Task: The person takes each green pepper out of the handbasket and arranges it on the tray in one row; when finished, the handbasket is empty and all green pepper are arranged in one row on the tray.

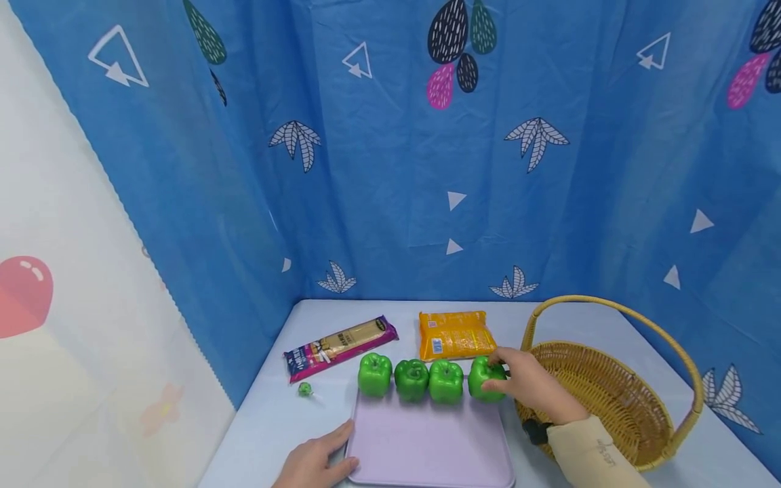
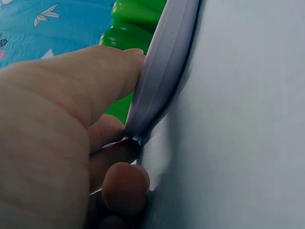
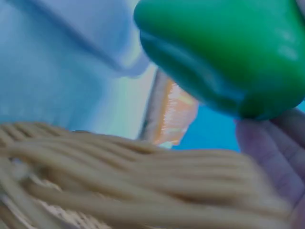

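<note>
My right hand (image 1: 527,383) grips a green bell pepper (image 1: 484,379) at the back right corner of a pale lilac tray (image 1: 430,440). The right wrist view shows this bell pepper (image 3: 224,52) close up, with fingertips against its lower side. Three more green bell peppers stand in a row along the tray's back edge: one at the left (image 1: 375,375), a darker one (image 1: 411,379) and another (image 1: 446,381). My left hand (image 1: 317,457) touches the tray's left edge, thumb and forefinger spread along it. In the left wrist view, the thumb presses the tray's rim (image 2: 164,62).
A wicker basket (image 1: 659,423) with a tall handle stands right of the tray, beside my right forearm. Behind the peppers lie an orange packet (image 1: 456,335) and a long purple-edged packet (image 1: 342,347). A tiny green object (image 1: 305,389) lies left of the tray. Blue curtain (image 1: 396,203) hangs behind.
</note>
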Available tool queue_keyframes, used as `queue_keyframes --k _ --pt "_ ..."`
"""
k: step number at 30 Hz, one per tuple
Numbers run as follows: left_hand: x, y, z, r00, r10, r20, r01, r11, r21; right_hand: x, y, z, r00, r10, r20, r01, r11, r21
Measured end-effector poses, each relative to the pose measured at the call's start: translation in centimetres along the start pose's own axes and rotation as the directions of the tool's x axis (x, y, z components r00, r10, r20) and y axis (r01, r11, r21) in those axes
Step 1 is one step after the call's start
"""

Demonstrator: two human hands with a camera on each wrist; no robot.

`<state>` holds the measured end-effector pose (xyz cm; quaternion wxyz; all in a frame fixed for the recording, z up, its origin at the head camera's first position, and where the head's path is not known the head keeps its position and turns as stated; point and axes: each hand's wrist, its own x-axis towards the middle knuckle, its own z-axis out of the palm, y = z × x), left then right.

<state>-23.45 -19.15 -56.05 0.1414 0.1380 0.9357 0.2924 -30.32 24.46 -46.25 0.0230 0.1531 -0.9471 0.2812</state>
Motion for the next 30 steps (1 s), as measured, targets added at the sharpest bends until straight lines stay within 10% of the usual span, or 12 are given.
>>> queue_keyframes --k 30 --pt "-0.2 0.1 0.5 1.0 -0.02 0.007 0.02 0.999 -0.025 -1.6 -0.5 1.1 0.991 -0.055 -0.118 0.057 0.998 0.009"
